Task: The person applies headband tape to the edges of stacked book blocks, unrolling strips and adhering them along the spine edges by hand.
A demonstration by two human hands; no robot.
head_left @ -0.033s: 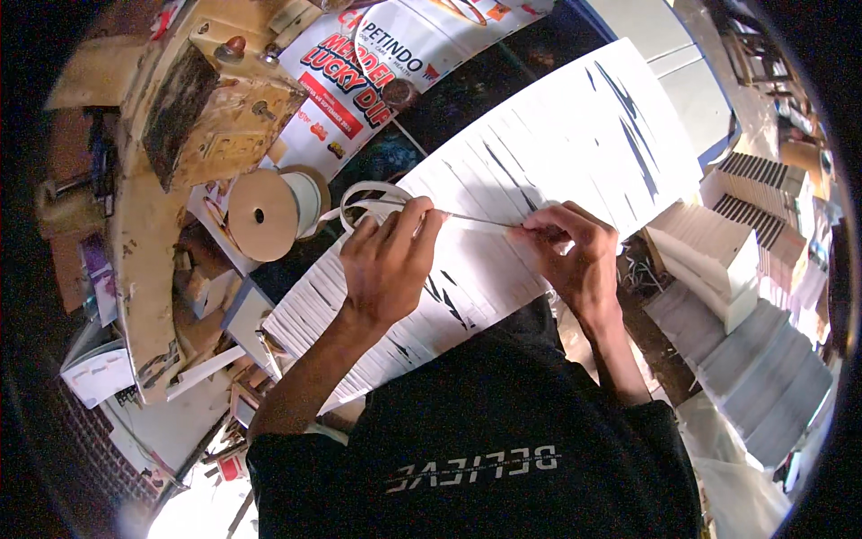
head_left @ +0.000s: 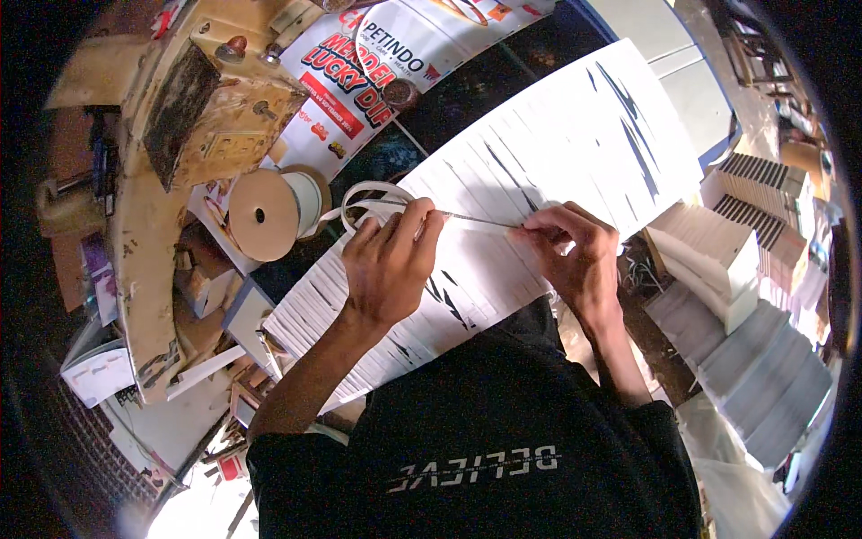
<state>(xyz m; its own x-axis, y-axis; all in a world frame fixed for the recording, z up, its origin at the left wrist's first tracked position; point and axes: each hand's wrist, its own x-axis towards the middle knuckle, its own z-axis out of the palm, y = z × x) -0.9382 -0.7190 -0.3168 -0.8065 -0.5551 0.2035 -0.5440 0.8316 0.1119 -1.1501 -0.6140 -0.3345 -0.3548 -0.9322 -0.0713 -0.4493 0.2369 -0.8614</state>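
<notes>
A narrow pale ribbon (head_left: 480,220) with a dark edge is stretched between my two hands. My left hand (head_left: 392,269) pinches it at one end of the taut stretch, and a loose loop of it curls behind the fingers. On the other side, my right hand (head_left: 575,242) pinches the ribbon between thumb and fingertips. Both hands are just over a long row of tightly packed white paper blocks (head_left: 575,135), with dark gaps between some of them. Left of my left hand stands a cardboard-sided spool (head_left: 260,217), and the ribbon's loop reaches toward it.
A worn wooden machine or bench part (head_left: 224,117) stands at the far left, beside a printed banner (head_left: 346,81). Stacked paper blocks (head_left: 705,251) and grey sheets (head_left: 763,368) lie at the right. A dark glossy surface (head_left: 467,99) shows behind the row.
</notes>
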